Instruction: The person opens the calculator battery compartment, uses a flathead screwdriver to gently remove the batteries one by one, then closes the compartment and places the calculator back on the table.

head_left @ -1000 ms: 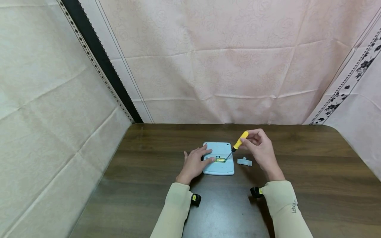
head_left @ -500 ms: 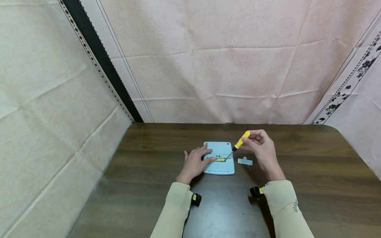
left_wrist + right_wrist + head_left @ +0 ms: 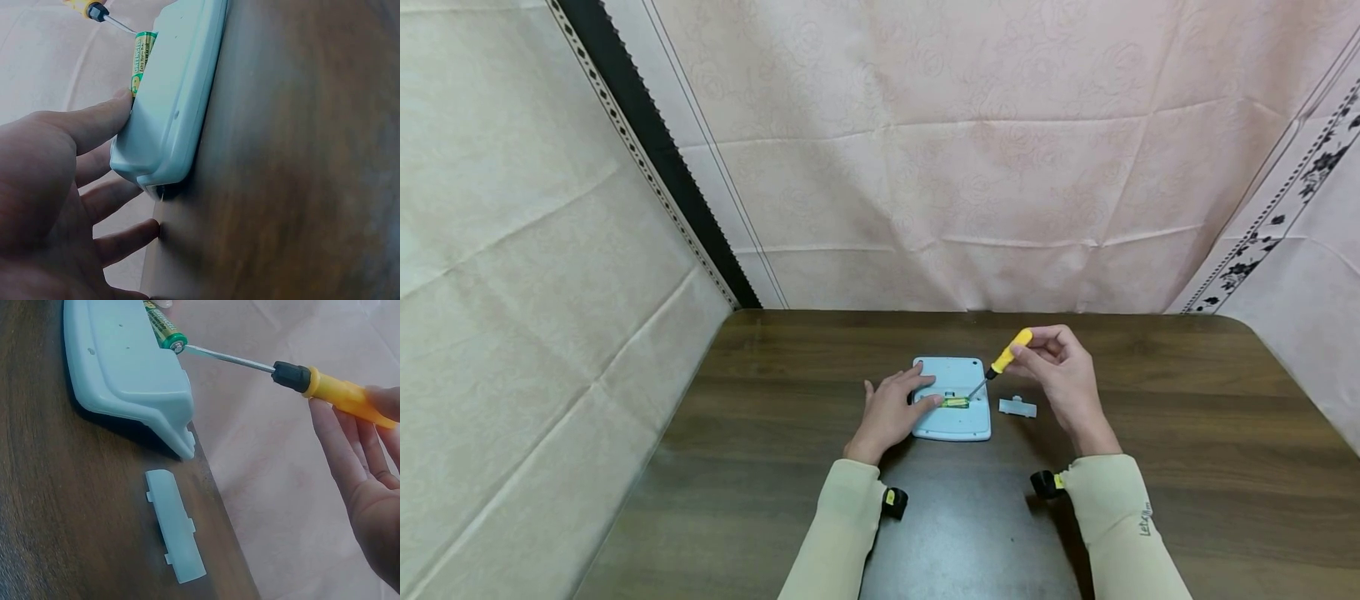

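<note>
A light blue calculator-like case point(image 3: 951, 425) lies back side up on the table, its battery bay uncovered. In the bay sits a green and gold battery point(image 3: 164, 328), its right end standing proud of the case. My left hand point(image 3: 891, 414) rests on the case's left side, fingers extended, the thumb touching the battery's left end. My right hand point(image 3: 1063, 379) holds a screwdriver point(image 3: 1010, 352) by its yellow handle, between thumb and fingers. The screwdriver's metal tip meets the battery's raised right end. Right of the case lies the light blue battery cover point(image 3: 1017, 407).
The brown wooden table point(image 3: 775, 467) extends around the case. Its far edge meets a pale patterned cloth point(image 3: 962, 167), and another cloth point(image 3: 535, 292) hangs on the left. A black wrist camera point(image 3: 893, 503) sits at the left cuff, another point(image 3: 1047, 484) at the right.
The screwdriver has shifted slightly up and to the right with my right hand, its tip staying at the battery's right end. My left hand and the case look unchanged.
</note>
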`<action>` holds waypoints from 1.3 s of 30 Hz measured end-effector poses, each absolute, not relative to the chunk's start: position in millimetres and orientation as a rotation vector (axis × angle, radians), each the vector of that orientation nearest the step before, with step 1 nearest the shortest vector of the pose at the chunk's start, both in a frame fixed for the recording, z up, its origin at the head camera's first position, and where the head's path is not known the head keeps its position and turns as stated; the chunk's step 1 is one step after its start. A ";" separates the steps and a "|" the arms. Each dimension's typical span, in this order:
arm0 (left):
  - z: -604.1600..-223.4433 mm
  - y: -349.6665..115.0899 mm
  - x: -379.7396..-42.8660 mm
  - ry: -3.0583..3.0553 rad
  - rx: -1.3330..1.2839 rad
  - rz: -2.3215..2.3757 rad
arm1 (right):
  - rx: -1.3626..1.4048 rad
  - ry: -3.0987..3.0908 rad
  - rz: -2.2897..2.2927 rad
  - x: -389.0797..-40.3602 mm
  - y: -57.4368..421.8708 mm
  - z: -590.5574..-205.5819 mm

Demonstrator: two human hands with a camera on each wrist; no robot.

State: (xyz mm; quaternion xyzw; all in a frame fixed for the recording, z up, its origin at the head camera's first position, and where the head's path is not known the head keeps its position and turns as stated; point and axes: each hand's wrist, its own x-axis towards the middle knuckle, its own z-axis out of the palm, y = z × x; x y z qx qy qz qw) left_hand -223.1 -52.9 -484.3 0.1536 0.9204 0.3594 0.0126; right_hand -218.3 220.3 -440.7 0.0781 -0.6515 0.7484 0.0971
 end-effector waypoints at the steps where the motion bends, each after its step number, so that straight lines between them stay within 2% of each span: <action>1: -484.3 -52.7 -223.2 2.869 0.479 1.121 | 0.234 -1.927 2.212 -218.1 220.3 -440.2; 19: -483.8 -50.4 -222.5 2.879 0.454 1.127 | 0.093 -1.816 2.143 -215.4 230.7 -429.4; 39: -484.3 -48.9 -222.4 2.894 0.434 1.124 | -0.128 -1.854 1.923 -219.4 250.1 -435.7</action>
